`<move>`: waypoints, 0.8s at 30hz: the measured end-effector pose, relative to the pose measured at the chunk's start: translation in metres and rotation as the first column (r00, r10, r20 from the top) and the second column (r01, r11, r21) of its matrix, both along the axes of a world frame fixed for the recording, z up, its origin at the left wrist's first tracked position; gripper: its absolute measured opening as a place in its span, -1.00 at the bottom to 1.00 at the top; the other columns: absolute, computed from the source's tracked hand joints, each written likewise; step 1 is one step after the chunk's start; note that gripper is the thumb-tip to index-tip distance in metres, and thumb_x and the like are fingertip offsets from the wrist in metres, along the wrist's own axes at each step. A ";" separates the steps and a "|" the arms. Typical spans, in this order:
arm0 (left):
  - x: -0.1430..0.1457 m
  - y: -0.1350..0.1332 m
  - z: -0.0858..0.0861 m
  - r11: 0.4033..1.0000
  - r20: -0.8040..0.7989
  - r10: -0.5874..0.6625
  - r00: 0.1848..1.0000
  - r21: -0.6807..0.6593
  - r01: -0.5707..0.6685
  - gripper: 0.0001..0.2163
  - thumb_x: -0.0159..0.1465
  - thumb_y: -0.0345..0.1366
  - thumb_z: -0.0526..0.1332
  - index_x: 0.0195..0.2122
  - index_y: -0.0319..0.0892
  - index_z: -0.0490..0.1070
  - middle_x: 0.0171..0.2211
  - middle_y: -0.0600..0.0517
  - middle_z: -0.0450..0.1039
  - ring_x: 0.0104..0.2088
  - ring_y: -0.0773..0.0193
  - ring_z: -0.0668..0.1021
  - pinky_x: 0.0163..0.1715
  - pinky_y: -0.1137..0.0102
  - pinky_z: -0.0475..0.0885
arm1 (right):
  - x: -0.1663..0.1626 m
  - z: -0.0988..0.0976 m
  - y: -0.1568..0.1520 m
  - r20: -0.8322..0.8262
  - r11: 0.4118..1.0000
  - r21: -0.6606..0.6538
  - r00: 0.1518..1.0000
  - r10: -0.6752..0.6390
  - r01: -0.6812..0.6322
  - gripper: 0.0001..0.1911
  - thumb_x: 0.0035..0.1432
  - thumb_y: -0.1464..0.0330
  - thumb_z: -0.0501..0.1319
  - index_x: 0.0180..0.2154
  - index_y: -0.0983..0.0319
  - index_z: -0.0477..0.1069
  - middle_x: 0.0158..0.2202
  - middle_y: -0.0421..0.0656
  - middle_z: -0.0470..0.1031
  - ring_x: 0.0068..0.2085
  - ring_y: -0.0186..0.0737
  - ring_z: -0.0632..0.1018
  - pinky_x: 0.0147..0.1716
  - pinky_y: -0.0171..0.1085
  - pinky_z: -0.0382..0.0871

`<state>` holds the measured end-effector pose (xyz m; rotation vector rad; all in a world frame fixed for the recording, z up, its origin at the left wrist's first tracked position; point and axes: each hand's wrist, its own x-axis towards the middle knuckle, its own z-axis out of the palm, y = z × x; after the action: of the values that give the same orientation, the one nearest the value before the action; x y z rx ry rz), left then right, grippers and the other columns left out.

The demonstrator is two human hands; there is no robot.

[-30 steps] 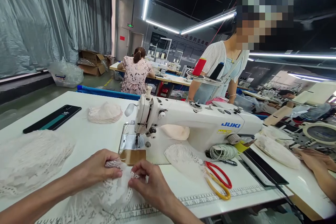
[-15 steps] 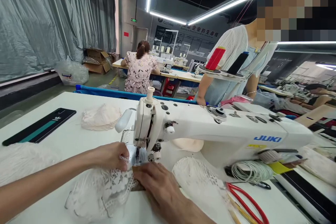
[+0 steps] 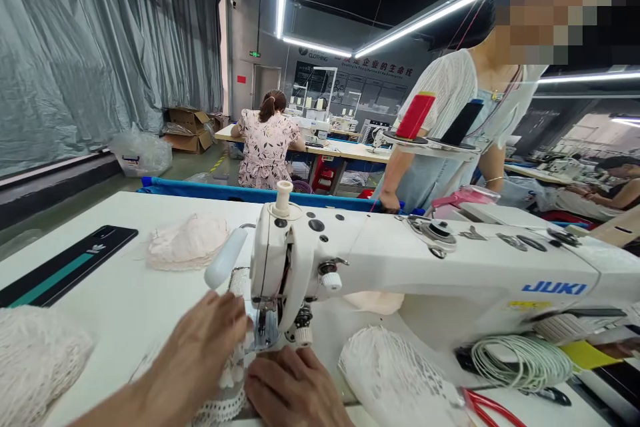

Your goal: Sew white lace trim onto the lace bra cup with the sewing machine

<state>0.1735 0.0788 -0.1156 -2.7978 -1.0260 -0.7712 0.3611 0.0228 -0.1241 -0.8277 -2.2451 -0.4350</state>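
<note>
White lace fabric [image 3: 223,408] lies under my hands in front of the sewing machine [image 3: 415,253]. My left hand [image 3: 213,340] is closed on the lace, its curled fingertips just left of the presser foot [image 3: 265,330]. Bent and held together, the fingers of my right hand [image 3: 295,387] press on the lace right in front of the foot; the fingertips are partly hidden. To the right of that hand lies another white lace piece [image 3: 395,373]. My left forearm and hand cover much of the fabric.
A pale fabric stack [image 3: 187,243], a black phone-like slab [image 3: 70,263] and a lace heap [image 3: 43,360] lie at left. Coiled cord [image 3: 520,360] and red-handled tool [image 3: 493,407] lie at right. A person [image 3: 440,107] stands behind the machine; another person [image 3: 267,140] sits farther back.
My left hand has moved forward along the presser foot's left side, and its forearm now covers lace that showed before. My right hand stays by the foot. The view has shifted slightly.
</note>
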 end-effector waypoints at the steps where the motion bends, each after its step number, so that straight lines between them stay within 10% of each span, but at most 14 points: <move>1: 0.002 -0.009 -0.004 1.000 0.005 -0.014 1.000 0.008 0.014 -0.89 0.34 -0.29 0.15 -0.23 -0.18 0.42 -0.27 0.05 0.45 -0.35 0.28 0.50 -0.33 0.32 0.44 | 0.001 0.000 0.000 0.006 1.000 -0.016 1.000 0.006 -0.006 -0.79 0.33 0.48 0.04 -0.29 0.25 0.43 -0.35 -0.23 0.53 -0.41 -0.31 0.42 -0.50 -0.26 0.11; 9: 0.004 -0.017 -0.015 0.997 0.015 -0.073 0.997 -0.026 0.074 -0.78 0.20 -0.56 0.03 -0.32 -0.10 0.35 -0.35 0.13 0.43 -0.32 0.28 0.45 -0.26 0.30 0.15 | 0.025 0.012 -0.009 0.090 0.974 -0.224 0.996 0.006 0.014 -0.80 0.35 0.38 0.03 -0.19 0.20 0.42 -0.15 -0.19 0.53 -0.31 -0.31 0.44 -0.35 -0.24 0.20; 24: 0.004 -0.016 -0.024 0.989 -0.040 -0.015 0.999 0.147 0.021 -0.71 0.32 -0.52 -0.09 -0.28 -0.12 0.38 -0.47 0.14 0.30 -0.38 0.29 0.40 -0.19 0.29 0.15 | 0.021 0.011 -0.005 0.081 0.997 -0.070 0.997 0.017 -0.011 -0.73 0.34 0.50 0.02 -0.36 0.27 0.43 -0.18 -0.22 0.54 -0.33 -0.36 0.44 -0.37 -0.26 0.20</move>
<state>0.1774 0.0629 -0.1400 -2.6894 -0.9003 -0.7575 0.3819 0.0182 -0.1128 -0.8430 -2.3521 -0.3923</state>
